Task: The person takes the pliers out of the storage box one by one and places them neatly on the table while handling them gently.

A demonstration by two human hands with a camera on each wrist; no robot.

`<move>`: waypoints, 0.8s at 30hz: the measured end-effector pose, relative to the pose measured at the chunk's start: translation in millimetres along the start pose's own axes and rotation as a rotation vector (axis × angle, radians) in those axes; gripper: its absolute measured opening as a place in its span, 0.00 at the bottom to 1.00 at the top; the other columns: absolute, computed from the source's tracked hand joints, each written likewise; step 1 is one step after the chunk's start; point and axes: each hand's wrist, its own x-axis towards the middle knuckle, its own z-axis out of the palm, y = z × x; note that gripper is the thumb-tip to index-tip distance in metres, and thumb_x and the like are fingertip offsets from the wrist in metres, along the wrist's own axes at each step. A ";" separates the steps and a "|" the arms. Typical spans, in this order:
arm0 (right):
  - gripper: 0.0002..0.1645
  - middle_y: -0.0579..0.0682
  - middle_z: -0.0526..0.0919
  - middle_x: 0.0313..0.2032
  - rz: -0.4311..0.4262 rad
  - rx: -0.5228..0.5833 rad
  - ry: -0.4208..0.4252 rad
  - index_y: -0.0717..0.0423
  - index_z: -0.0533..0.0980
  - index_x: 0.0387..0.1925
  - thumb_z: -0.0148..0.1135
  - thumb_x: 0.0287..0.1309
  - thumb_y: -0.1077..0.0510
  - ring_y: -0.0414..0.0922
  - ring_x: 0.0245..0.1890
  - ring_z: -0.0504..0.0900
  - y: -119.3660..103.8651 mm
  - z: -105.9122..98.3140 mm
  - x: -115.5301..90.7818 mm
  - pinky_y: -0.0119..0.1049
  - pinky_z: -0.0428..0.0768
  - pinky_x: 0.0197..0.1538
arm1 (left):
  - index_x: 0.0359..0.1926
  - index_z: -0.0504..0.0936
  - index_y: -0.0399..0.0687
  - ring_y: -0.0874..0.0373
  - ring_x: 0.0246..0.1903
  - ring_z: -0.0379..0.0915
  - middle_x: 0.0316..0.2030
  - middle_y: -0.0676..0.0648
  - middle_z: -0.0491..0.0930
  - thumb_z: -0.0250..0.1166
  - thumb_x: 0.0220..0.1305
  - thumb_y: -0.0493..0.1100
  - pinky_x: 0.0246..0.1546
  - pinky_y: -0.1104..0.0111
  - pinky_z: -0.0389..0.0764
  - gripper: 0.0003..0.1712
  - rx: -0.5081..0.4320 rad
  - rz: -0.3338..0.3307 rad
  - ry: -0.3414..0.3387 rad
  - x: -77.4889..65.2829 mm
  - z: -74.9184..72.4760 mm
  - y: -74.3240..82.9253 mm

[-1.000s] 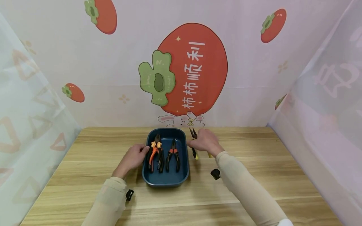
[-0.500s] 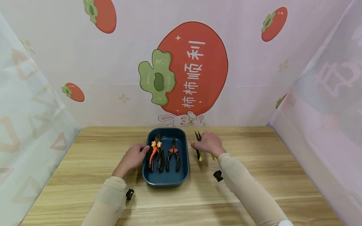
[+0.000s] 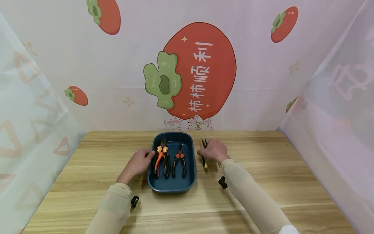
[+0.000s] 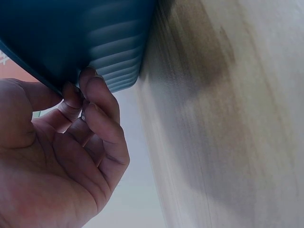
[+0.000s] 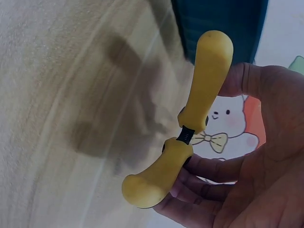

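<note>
My left hand (image 3: 139, 162) pinches the left rim of a blue rectangular tray (image 3: 172, 187); the left wrist view has the thumb and fingers (image 4: 102, 107) on the edge of its ribbed wall. Right of the tray, my right hand (image 3: 215, 150) holds needle-nose pliers (image 5: 209, 76) with yellow-and-black handles spread apart. Their dark jaws point toward the back wall, and the hand hides part of them in the head view. From the right wrist view, the thumb lies on one handle and the fingers on the other.
Inside the tray lie pliers with orange-and-black handles (image 3: 158, 161) at the left and black-and-red-handled pliers (image 3: 179, 162) at the right. The wood-grain table (image 3: 96, 156) ends at a printed back wall (image 3: 251, 97), with white sheets at both sides.
My right hand has carried the pliers slightly right, away from the tray, and a little nearer to me. The left hand and tray have stayed in place.
</note>
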 end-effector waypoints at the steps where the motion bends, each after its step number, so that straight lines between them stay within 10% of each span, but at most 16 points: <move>1: 0.27 0.46 0.68 0.13 0.007 0.004 -0.003 0.53 0.74 0.14 0.70 0.54 0.39 0.45 0.14 0.71 0.4 1.5 1.2 0.34 0.60 0.19 | 0.26 0.73 0.44 0.53 0.19 0.65 0.19 0.48 0.67 0.50 0.81 0.46 0.24 0.64 0.66 0.22 0.000 -0.001 0.001 0.2 0.3 0.1; 24: 0.24 0.54 0.74 0.26 0.028 -0.066 0.015 0.55 0.78 0.19 0.70 0.54 0.40 0.52 0.30 0.74 -0.3 20.2 18.5 0.39 0.65 0.28 | 0.29 0.74 0.43 0.53 0.20 0.66 0.20 0.47 0.67 0.49 0.81 0.47 0.24 0.64 0.66 0.21 -0.012 -0.018 -0.006 -0.7 0.3 1.6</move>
